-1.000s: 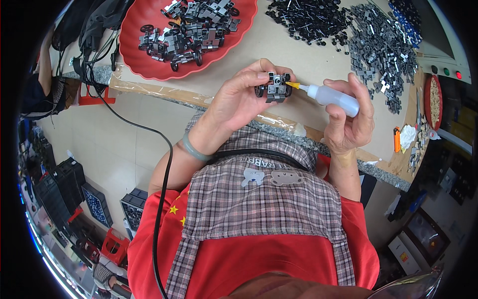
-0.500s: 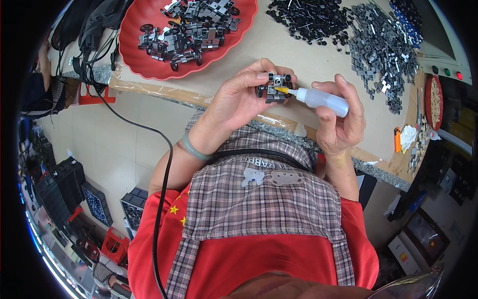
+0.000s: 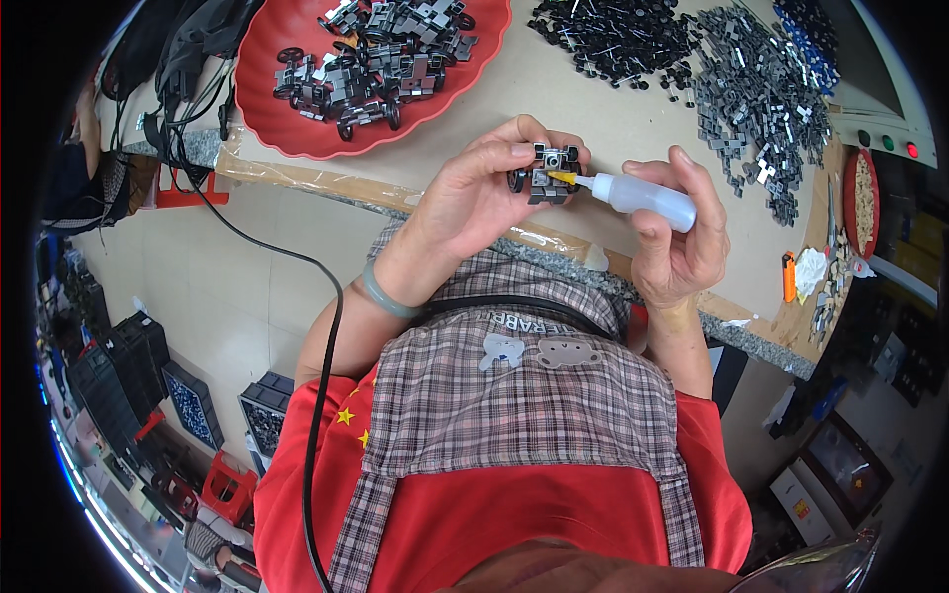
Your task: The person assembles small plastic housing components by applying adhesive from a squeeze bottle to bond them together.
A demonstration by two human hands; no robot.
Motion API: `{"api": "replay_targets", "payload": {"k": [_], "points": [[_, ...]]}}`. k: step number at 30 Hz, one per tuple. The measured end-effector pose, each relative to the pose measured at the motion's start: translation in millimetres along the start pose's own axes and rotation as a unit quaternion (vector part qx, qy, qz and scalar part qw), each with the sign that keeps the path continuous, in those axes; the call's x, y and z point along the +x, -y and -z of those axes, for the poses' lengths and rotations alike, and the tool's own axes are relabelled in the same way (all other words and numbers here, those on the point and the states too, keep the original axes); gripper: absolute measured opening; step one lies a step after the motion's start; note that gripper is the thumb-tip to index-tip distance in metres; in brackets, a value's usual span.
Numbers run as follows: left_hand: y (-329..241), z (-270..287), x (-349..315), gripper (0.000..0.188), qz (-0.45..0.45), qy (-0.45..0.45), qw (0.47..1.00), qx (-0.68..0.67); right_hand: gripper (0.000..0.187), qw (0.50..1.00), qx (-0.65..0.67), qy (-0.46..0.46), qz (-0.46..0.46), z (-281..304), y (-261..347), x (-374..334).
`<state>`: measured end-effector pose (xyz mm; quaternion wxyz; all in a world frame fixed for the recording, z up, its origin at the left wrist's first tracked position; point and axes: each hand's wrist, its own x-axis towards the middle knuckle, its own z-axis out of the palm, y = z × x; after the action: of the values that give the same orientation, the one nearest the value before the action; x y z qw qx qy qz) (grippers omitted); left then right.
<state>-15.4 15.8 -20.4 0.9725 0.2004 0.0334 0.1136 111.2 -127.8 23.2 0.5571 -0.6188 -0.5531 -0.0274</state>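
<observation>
My left hand (image 3: 473,190) is closed around a small toy vehicle (image 3: 550,184), grey and black with black wheels, held above the table's front edge. Between the fingers of my right hand (image 3: 684,237) is a translucent squeeze bottle (image 3: 650,201) with a white cap, tipped sideways. Its thin yellow nozzle (image 3: 563,178) points left and reaches the front of the toy vehicle; whether it touches or only hovers over the surface, I cannot tell.
A red scalloped tray (image 3: 259,111) at the far left holds several similar toy vehicles. Loose black parts (image 3: 623,40) and grey parts (image 3: 756,109) lie in heaps at the far right. An orange cutter (image 3: 789,277) lies by crumpled white tissue (image 3: 811,269). A black cable (image 3: 321,395) hangs at left.
My right hand and the bottle have shifted very slightly to the right. My left hand and the toy vehicle stay almost where they were.
</observation>
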Motion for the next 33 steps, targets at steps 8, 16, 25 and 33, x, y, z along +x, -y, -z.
{"api": "replay_targets", "payload": {"k": [8, 16, 25, 33], "points": [[1, -2, -1, 0.019, -0.022, -0.031, 0.999, -0.01, 0.051, 0.998, -0.055, 0.004, 0.016, 14, 1, 2], [0, -5, -1, 0.011, -0.028, -0.029, 0.999, -0.03, 0.052, 0.995, -0.087, 0.011, 0.054, 15, -2, -1], [1, -4, -1, 0.011, -0.028, -0.031, 0.999, -0.03, 0.052, 0.993, -0.1, 0.021, 0.054, 15, 1, 2], [0, -4, 0, 0.019, -0.021, -0.039, 0.999, -0.008, 0.032, 0.969, 0.163, -0.108, -0.15, 32, -18, 6]]}}
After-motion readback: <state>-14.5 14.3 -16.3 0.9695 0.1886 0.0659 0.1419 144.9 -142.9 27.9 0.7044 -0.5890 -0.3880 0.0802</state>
